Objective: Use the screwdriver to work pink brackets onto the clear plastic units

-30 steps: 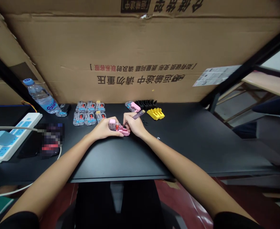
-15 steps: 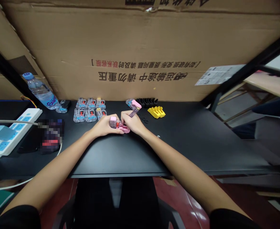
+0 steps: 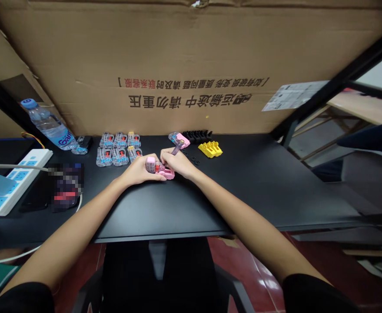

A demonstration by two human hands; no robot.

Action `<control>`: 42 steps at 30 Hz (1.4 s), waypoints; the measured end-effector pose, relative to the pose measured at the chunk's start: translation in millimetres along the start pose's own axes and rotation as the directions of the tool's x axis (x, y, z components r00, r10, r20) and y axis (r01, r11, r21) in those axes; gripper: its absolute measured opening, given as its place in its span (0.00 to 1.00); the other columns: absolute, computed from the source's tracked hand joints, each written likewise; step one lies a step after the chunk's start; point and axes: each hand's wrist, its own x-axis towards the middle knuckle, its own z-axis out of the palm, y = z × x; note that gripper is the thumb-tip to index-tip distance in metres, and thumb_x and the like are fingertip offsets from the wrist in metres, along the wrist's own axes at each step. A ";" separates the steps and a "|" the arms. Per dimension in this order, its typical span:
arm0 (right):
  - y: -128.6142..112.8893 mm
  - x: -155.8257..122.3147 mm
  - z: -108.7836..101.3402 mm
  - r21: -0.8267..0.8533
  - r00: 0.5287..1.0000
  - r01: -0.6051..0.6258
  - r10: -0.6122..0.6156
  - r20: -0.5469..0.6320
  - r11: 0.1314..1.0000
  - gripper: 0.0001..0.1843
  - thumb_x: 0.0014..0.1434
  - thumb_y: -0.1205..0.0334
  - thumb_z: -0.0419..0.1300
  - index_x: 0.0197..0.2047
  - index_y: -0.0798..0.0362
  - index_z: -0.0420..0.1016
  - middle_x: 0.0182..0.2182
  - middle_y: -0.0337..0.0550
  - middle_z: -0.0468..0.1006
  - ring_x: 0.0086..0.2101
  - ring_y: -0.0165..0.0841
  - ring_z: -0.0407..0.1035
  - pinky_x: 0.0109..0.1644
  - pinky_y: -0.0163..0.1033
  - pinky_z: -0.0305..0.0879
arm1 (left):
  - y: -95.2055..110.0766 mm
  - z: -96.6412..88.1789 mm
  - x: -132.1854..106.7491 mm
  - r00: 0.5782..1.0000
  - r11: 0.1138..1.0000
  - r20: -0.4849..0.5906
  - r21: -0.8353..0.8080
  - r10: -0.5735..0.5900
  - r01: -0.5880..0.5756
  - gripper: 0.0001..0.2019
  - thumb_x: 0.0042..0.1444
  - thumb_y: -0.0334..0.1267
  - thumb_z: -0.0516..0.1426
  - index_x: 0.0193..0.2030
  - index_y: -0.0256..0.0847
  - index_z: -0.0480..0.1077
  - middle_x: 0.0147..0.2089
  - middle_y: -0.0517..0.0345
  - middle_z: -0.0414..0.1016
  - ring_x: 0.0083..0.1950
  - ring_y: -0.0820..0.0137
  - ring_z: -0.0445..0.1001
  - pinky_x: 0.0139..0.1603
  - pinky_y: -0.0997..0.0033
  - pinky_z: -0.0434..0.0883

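Observation:
My left hand [image 3: 137,170] is closed around a small pink and clear plastic assembly [image 3: 167,174] with a red part inside, held low over the black table. In my right hand [image 3: 178,162] is a screwdriver [image 3: 177,147] with a translucent purplish handle, tilted so its tip end points down at the assembly. My right fingers hide the tip, so I cannot tell exactly where it touches. Just beyond my hands lies another clear and pink piece [image 3: 181,139]. Several clear plastic assemblies [image 3: 120,155] with red and blue parts sit in two rows beyond my left hand.
Black plastic parts [image 3: 197,136], yellow plastic parts [image 3: 210,149] and small black rings [image 3: 194,160] lie beyond my right hand. A water bottle [image 3: 52,126], a power strip [image 3: 18,182] and a cable [image 3: 80,191] are on the left. A cardboard sheet [image 3: 191,52] stands behind the table.
The view has shifted slightly. The screwdriver handle stands a little more upright, and the pink assembly has turned slightly in my left hand. Both hands keep their grip.

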 end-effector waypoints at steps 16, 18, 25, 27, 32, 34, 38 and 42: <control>-8.2 -16.2 -7.7 0.105 0.993 0.084 -0.074 -0.093 0.991 0.07 0.51 0.61 0.53 0.24 0.49 0.68 0.15 0.32 0.67 0.15 0.29 0.63 0.21 0.34 0.58 | -4.6 -0.9 1.0 0.997 0.996 -0.048 0.063 0.062 -0.059 0.28 0.48 0.52 0.77 0.50 0.38 0.80 0.40 0.56 0.85 0.38 0.67 0.80 0.42 0.70 0.73; -8.4 -16.5 -7.0 0.100 0.992 0.104 -0.096 -0.080 0.990 0.07 0.52 0.62 0.53 0.25 0.49 0.69 0.15 0.32 0.68 0.15 0.28 0.63 0.20 0.33 0.57 | -4.5 0.4 0.9 0.997 0.995 -0.038 0.073 0.070 -0.068 0.27 0.48 0.53 0.77 0.49 0.37 0.82 0.39 0.56 0.85 0.37 0.66 0.80 0.41 0.70 0.73; -8.3 -16.5 -8.8 0.123 0.996 0.088 -0.085 -0.032 0.988 0.06 0.51 0.64 0.53 0.24 0.49 0.68 0.14 0.33 0.68 0.15 0.29 0.64 0.20 0.32 0.59 | 0.6 0.2 0.2 0.998 0.996 0.008 0.052 0.070 -0.070 0.26 0.49 0.51 0.77 0.50 0.37 0.83 0.41 0.54 0.87 0.39 0.66 0.81 0.42 0.70 0.74; -8.1 -16.3 -9.5 0.104 0.995 0.102 -0.099 -0.030 0.989 0.06 0.51 0.64 0.53 0.24 0.50 0.68 0.15 0.33 0.68 0.16 0.28 0.64 0.21 0.32 0.59 | 1.2 -1.3 0.2 0.998 0.996 0.015 0.056 0.067 -0.068 0.26 0.50 0.52 0.76 0.49 0.37 0.83 0.41 0.54 0.87 0.39 0.66 0.81 0.42 0.70 0.74; -8.1 -16.3 -9.0 0.071 0.993 0.118 -0.118 -0.011 0.990 0.07 0.52 0.63 0.53 0.24 0.50 0.68 0.16 0.33 0.68 0.17 0.28 0.64 0.23 0.32 0.57 | -0.8 -3.0 0.4 0.998 0.997 0.017 0.053 0.061 -0.062 0.25 0.51 0.52 0.75 0.50 0.37 0.84 0.41 0.55 0.87 0.39 0.66 0.80 0.42 0.70 0.73; -7.9 -15.8 -8.4 0.068 0.992 0.125 -0.125 -0.002 0.990 0.08 0.52 0.63 0.53 0.23 0.50 0.68 0.16 0.33 0.68 0.17 0.28 0.62 0.22 0.32 0.56 | -1.3 -2.7 0.6 0.998 0.997 0.021 0.041 0.059 -0.060 0.26 0.51 0.53 0.75 0.50 0.37 0.84 0.40 0.55 0.86 0.38 0.66 0.80 0.41 0.71 0.73; -5.7 -13.2 -7.0 0.119 0.994 0.111 -0.112 -0.004 0.987 0.08 0.51 0.63 0.52 0.22 0.50 0.68 0.15 0.33 0.66 0.16 0.27 0.60 0.21 0.31 0.54 | -0.3 -1.5 0.7 0.998 0.998 0.037 0.026 0.054 -0.055 0.26 0.52 0.54 0.75 0.49 0.36 0.84 0.37 0.56 0.86 0.35 0.68 0.79 0.39 0.72 0.72; -2.7 -9.5 -5.1 0.188 1.000 0.027 -0.024 -0.017 0.982 0.08 0.51 0.64 0.53 0.21 0.49 0.66 0.12 0.32 0.64 0.13 0.27 0.57 0.18 0.31 0.52 | 0.6 -0.6 0.5 0.998 0.998 0.038 0.043 0.046 -0.047 0.26 0.52 0.54 0.75 0.49 0.35 0.85 0.36 0.55 0.85 0.33 0.67 0.79 0.37 0.71 0.72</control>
